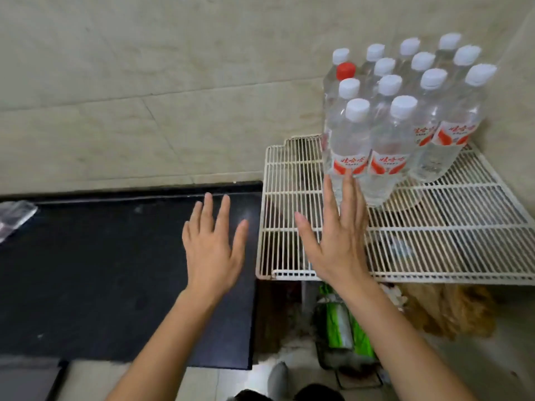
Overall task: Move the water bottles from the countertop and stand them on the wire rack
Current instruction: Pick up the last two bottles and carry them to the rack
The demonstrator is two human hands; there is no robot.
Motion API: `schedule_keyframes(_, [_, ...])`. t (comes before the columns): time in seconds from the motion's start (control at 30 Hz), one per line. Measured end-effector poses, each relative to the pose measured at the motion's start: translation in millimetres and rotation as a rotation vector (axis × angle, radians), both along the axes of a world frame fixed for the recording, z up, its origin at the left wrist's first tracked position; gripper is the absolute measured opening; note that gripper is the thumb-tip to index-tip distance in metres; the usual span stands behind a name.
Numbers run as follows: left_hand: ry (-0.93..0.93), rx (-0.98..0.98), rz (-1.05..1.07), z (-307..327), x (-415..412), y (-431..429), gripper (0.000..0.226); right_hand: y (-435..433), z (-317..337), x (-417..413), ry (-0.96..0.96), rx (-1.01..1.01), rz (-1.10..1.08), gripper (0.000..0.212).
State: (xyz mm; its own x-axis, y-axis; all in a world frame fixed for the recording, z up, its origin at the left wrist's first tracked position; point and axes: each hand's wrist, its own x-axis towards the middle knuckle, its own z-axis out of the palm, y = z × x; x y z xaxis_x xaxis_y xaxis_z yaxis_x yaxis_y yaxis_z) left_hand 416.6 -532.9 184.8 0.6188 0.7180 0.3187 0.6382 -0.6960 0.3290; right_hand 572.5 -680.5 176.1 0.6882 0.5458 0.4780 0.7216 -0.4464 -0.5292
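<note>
Both hands are hovering flat and holding nothing. The left hand [212,250] is spreading straight fingers over the dark desk [101,270], near its right edge. The right hand [337,241] is reaching out over the wire rack [451,227], fingers straight and close together, thumb out to the side. Its fingertips [347,192] are overlapping the lower part of the front-left bottle [350,146]. Whether they are touching it or just hanging in front of it, cannot tell from this angle.

The water bottles [388,134] are standing upright in a tight cluster at the rack's far right corner, against the wall [144,82]. They are packed cap to cap, likely so they are bracing each other on the wires and leaving the near part of the rack free. All caps are white except one red-capped bottle [345,70] at the back left. No bottle is showing on the visible desk, so the moving looks about done. The flat right hand is probably nudging or steadying the front row, not grasping.

Hard to make out:
- The back rows are hiding behind the front ones, so their bases and the exact count are unclear.
- The desk's left part is running out of frame, with a crumpled clear wrapper [16,215] lying at that edge.
- Under the rack a green packet [338,322] and some brownish stuff are showing through, blurred.
</note>
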Motion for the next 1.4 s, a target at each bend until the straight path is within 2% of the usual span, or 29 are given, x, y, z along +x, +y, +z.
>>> schedule_keyframes(0.27, [-0.024, 0.031, 0.229, 6, -123, 35, 0.063, 82, -5, -99, -0.030, -0.097, 0.305, 0.072])
schedule_keyframes(0.43, [-0.067, 0.066, 0.325, 17, -227, 82, 0.063, 144, 1, -181, -0.045, -0.118, 0.418, 0.073])
schedule_keyframes(0.7, [0.018, 0.097, 0.521, 21, -460, 174, 0.067, 292, -5, -390, -0.042, -0.104, 0.642, 0.074])
schedule_keyframes(0.87, [-0.006, 0.026, 0.665, 20, -562, 213, 0.071, 359, -11, -500, -0.080, -0.137, 0.844, 0.072])
schedule_keyframes(1.13, [0.062, -0.081, 0.723, -21, -633, 297, 0.074, 463, -57, -572, -0.074, -0.227, 0.939, 0.071])
schedule_keyframes(1.27, [0.109, -0.114, 0.688, -41, -642, 379, 0.074, 547, -82, -580, -0.072, -0.240, 0.908, 0.071])
schedule_keyframes(1.4, [0.204, -0.116, 0.637, -41, -644, 478, 0.075, 642, -90, -586, 0.010, -0.298, 0.857, 0.074])
